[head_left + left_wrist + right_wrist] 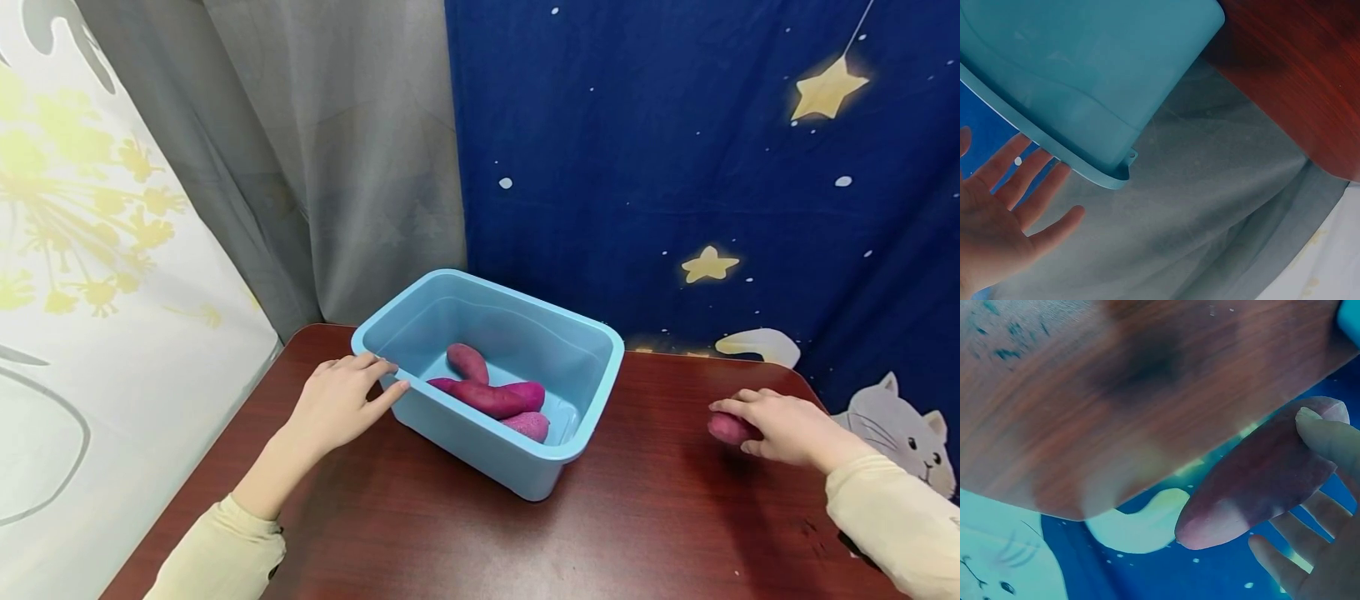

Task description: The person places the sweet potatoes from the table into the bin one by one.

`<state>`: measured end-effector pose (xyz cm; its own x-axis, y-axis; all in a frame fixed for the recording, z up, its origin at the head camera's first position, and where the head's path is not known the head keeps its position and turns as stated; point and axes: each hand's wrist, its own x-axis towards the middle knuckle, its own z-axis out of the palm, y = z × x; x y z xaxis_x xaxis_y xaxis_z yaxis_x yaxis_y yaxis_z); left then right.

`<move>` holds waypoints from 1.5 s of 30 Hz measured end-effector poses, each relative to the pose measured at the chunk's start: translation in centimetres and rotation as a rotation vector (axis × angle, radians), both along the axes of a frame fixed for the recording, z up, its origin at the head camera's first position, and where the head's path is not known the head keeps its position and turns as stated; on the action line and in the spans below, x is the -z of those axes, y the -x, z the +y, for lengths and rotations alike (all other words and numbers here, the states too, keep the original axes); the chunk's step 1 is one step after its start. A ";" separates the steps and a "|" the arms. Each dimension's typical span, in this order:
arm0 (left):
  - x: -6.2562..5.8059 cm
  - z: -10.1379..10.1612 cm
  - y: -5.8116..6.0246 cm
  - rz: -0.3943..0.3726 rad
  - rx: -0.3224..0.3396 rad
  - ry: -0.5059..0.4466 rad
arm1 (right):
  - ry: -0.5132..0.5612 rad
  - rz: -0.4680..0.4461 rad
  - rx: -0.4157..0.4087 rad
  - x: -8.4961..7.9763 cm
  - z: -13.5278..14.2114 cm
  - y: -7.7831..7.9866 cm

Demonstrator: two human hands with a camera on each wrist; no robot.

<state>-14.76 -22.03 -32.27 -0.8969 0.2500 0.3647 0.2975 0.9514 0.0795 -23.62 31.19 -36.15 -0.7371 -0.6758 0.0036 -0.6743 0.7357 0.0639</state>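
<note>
A sweet potato [1260,475] with reddish-purple skin is pinched between the thumb and fingers of my right hand [783,425], held above the right side of the table. In the right wrist view the thumb presses near one end of it. My left hand [337,404] touches the near left rim of a light blue plastic bin [480,442], its fingers fairly straight and spread. Inside the bin lie several sweet potatoes [487,398], some overlapping. The left wrist view shows the bin's outer wall [1085,75] and the left fingers [1038,194] at its rim.
The bin stands on a dark red-brown wooden table [600,542] near its back edge. Behind hang a grey curtain [375,167] and a blue curtain [637,167] with stars and a cat. A white patterned cloth [112,333] hangs at the left.
</note>
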 end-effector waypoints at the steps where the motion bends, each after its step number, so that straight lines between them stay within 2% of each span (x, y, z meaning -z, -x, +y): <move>1: 0.0 0.0 0.0 0.000 -0.001 0.000 | 0.000 0.007 -0.007 -0.2 -0.1 0.0; 16: 0.0 0.0 0.1 0.002 0.005 0.002 | 0.018 0.117 -0.154 -3.3 -2.0 -0.8; 23: 0.1 -0.1 0.2 0.009 0.008 0.003 | 0.060 0.224 -0.239 -4.5 -2.8 -1.0; 31: 0.3 -0.1 0.3 0.018 0.016 0.007 | 0.078 0.241 -0.235 -5.9 -3.3 -1.1; 38: 0.2 -0.1 0.3 0.018 0.015 0.007 | 0.096 0.306 -0.284 -7.3 -3.3 -0.8; 45: 0.2 -0.2 0.2 0.018 0.014 0.010 | 0.077 0.327 -0.268 -9.0 -3.8 -0.9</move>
